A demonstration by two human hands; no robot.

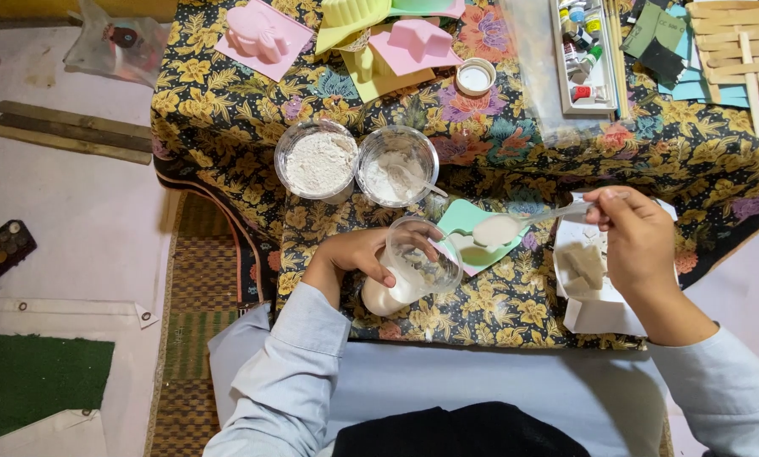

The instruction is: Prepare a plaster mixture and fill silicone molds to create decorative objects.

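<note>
My left hand grips a clear plastic cup, tilted toward the right, with white paste pooled at its bottom. My right hand holds a clear plastic spoon whose bowl is heaped with white paste, just right of the cup's mouth. Under the spoon lies a mint green mould with some paste in it. A white paper sheet bearing a pale cast piece sits below my right hand.
Two clear tubs stand behind the cup: one of white powder, one with powder and a spoon. Pink moulds, a yellow-green mould, a white lid, a paint tube tray and wooden sticks lie on the floral cloth.
</note>
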